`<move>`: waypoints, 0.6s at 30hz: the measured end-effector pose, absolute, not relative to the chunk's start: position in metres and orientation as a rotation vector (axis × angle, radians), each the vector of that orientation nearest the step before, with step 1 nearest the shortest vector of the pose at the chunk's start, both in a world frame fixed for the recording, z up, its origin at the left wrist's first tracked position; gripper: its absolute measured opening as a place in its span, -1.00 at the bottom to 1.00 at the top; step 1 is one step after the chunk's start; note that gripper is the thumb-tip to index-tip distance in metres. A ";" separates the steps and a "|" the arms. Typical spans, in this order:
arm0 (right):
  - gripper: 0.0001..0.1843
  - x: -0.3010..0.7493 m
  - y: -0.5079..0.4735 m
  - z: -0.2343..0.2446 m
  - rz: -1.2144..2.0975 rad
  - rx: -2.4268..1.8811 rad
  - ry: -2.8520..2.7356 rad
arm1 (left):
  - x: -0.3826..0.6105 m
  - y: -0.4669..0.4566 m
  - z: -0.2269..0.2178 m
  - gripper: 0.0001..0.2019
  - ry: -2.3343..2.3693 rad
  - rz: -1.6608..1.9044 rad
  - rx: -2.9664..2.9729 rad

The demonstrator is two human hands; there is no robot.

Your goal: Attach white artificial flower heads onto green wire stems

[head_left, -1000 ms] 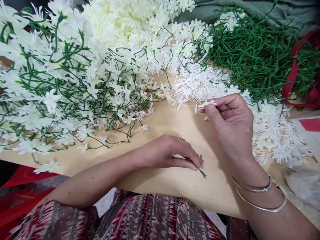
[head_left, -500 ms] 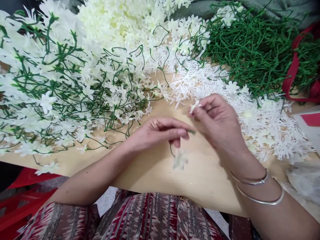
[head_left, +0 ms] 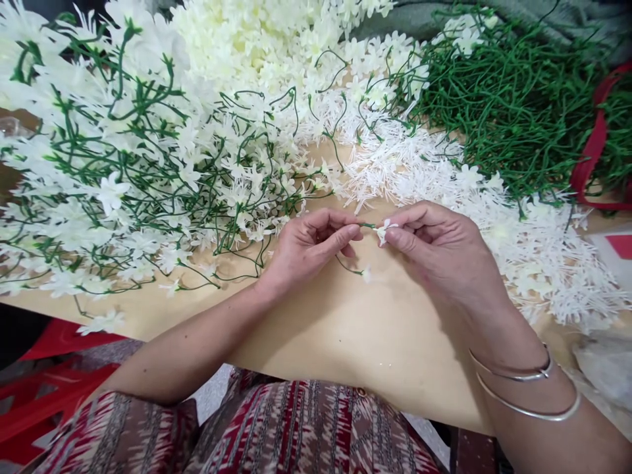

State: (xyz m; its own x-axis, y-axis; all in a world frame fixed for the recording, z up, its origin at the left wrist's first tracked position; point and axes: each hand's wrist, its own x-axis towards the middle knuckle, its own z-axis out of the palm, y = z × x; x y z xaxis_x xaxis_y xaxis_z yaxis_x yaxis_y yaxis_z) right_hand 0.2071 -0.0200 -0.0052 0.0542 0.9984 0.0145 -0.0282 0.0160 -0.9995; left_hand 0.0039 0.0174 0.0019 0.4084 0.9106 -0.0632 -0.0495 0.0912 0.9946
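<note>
My left hand (head_left: 309, 247) is closed in a pinch on a thin green stem (head_left: 351, 268), which hangs below the fingers with a small white flower at its lower end. My right hand (head_left: 439, 247) pinches a small white flower (head_left: 382, 231) and holds it against the tip of that stem. Both hands meet over the middle of the tan board (head_left: 355, 342), just in front of the piles.
Finished white flower sprays on green stems (head_left: 123, 178) cover the left. A heap of cream petals (head_left: 257, 46) lies at the back, loose white flower pieces (head_left: 533, 250) on the right, and bare green stems (head_left: 508, 105) at the back right beside a red strap (head_left: 590, 155).
My left hand rose from the board with the stem and moved towards my right hand. My right hand brought its white flower down to the stem tip.
</note>
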 end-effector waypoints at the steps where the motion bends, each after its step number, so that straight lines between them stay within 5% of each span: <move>1: -0.80 0.208 -0.019 -0.006 1.188 -1.207 -1.139 | 0.004 0.018 0.002 -0.58 0.900 0.879 1.287; 18: -0.82 0.201 -0.023 -0.007 1.188 -1.271 -1.137 | 0.003 0.015 0.007 -0.61 0.950 0.864 1.427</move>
State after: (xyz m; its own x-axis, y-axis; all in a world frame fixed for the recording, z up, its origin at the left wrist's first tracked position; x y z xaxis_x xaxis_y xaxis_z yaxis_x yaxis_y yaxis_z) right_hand 0.2006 -0.0231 -0.0071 0.0696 0.9967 -0.0416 -0.0028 -0.0415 -0.9991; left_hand 0.0034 0.0151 0.0073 0.3998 0.9165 -0.0161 0.0704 -0.0132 0.9974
